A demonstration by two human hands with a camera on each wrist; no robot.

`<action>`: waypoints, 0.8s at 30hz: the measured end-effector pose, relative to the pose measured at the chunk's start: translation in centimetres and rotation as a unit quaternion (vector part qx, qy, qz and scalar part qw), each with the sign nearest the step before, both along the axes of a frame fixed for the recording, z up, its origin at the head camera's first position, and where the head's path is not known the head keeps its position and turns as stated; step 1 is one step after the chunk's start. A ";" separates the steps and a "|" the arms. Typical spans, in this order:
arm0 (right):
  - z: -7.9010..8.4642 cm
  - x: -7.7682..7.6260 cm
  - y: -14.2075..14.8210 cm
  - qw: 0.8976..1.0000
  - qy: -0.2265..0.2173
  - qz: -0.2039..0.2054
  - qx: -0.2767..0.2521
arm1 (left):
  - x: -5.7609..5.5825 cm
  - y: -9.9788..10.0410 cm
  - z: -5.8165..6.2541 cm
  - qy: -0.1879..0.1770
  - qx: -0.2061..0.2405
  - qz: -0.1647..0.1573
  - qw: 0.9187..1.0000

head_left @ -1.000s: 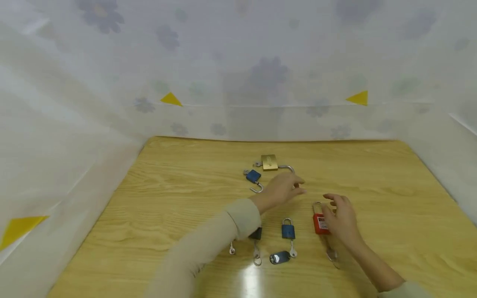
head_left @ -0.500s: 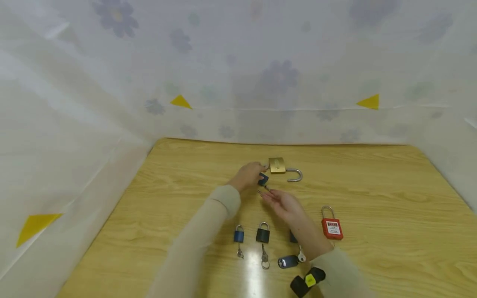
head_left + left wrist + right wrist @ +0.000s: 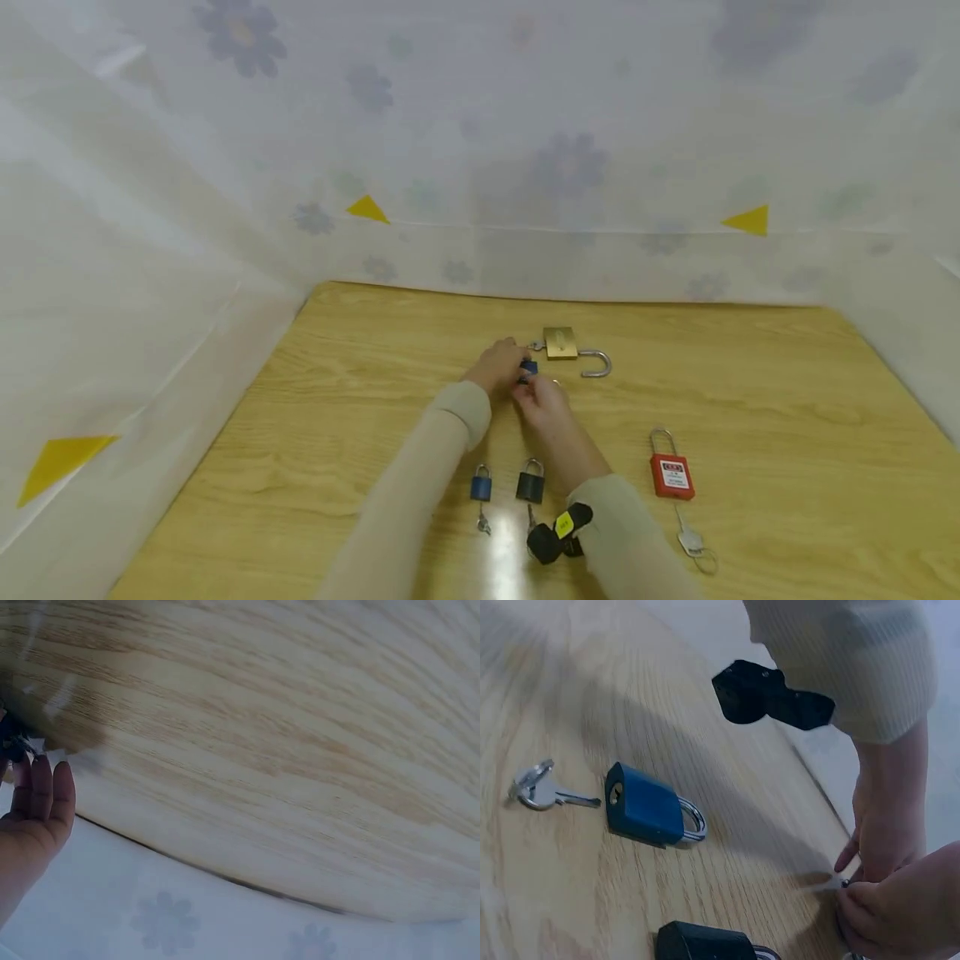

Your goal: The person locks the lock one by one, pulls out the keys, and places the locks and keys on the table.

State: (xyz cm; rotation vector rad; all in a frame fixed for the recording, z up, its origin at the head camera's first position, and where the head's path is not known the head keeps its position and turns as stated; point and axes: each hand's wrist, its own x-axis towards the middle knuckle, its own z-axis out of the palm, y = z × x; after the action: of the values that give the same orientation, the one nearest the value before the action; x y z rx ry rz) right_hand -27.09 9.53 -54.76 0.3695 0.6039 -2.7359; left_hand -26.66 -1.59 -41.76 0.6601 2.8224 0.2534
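Observation:
Near the back middle of the table, both hands meet at a small blue padlock (image 3: 529,367). My left hand (image 3: 498,367) grips it from the left, its fingers partly over the body. From the right, my right hand (image 3: 547,404) pinches it at its near side; the shackle is mostly hidden. In the left wrist view, the left hand (image 3: 37,806) has its fingers at the dark blue padlock (image 3: 11,739) by the image edge. Just beyond lies a brass padlock (image 3: 560,343) with its shackle (image 3: 597,364) swung open and a key (image 3: 536,345) at its left end.
Closer to me lie a closed blue padlock (image 3: 649,806) with its key (image 3: 547,791) apart, a closed black padlock (image 3: 530,485), and a red padlock (image 3: 672,477) with a key (image 3: 690,537). A flowered white sheet (image 3: 480,167) walls the wooden table (image 3: 360,375).
My left hand has moved from over the brass padlock's shackle to the blue padlock. My right hand has left the red padlock and come left to the same blue padlock.

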 end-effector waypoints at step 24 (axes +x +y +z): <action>15.0 8.4 2.7 0.883 0.022 0.054 0.465 | 4.7 1.6 2.1 0.011 0.283 0.040 0.958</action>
State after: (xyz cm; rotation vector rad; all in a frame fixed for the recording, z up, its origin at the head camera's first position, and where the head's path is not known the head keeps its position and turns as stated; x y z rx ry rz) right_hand -18.69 12.25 -39.76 0.4500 1.8682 -2.1566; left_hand -21.93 0.01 -39.71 0.6493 2.7971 1.1005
